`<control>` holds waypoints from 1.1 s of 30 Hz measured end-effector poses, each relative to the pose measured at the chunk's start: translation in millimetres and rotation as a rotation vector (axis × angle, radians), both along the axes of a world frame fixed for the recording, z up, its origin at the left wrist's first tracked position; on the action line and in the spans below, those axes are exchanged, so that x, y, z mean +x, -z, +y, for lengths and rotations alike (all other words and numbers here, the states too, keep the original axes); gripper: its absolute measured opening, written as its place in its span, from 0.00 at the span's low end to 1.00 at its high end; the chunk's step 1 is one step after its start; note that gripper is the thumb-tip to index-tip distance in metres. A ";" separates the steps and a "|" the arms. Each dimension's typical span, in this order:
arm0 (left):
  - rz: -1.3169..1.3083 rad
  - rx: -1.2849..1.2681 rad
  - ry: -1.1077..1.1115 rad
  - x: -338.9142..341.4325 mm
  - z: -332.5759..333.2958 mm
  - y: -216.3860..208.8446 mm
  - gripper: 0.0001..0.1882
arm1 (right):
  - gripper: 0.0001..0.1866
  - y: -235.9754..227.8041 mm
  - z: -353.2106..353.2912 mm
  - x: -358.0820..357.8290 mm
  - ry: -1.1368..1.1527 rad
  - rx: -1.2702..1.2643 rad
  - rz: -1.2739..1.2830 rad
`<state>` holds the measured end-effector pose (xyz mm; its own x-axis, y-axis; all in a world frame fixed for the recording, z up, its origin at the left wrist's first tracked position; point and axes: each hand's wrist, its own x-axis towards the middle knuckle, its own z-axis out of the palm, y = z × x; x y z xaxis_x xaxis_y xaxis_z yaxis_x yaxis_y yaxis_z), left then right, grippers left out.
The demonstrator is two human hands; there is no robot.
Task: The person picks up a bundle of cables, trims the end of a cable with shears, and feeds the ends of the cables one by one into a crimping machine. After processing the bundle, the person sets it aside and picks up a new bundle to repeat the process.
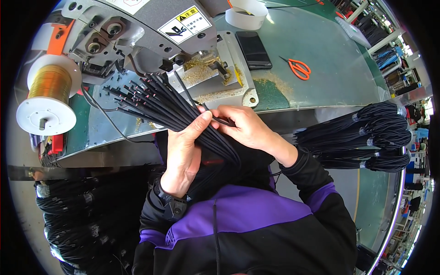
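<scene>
My left hand (185,146) is closed round a thick bundle of black cords (162,105), its thumb lying across the top. The cords' cut ends fan out to the upper left, some showing pinkish tips. With fingers pinched, my right hand (245,126) holds a single black cord (185,89) beside the bundle; that cord's end points up toward the machine's metal block (201,75). Both hands are close together in front of the grey machine (151,27). Brass-coloured scraps lie on the block and the base around it.
A white spool of brass-coloured wire (52,89) sits at the left. On the green table are a black phone (253,49), orange-handled scissors (299,68) and a white tape roll (246,16). Bundles of black cord hang at the right (362,137) and lower left (87,220).
</scene>
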<state>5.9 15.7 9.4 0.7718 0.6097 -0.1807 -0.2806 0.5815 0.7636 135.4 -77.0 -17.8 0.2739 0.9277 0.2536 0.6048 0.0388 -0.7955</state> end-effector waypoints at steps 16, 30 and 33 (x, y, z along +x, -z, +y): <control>-0.043 -0.117 -0.090 -3.8 0.9 6.1 0.08 | 0.08 1.1 0.7 -30.8 -0.011 0.122 0.963; -0.087 -0.229 -0.047 -4.9 6.8 9.3 0.08 | 0.13 13.8 -104.2 192.8 0.907 -0.020 -0.560; -0.050 -0.194 -0.049 -3.3 2.3 11.6 0.08 | 0.12 21.4 -97.0 220.0 0.783 -0.189 -0.747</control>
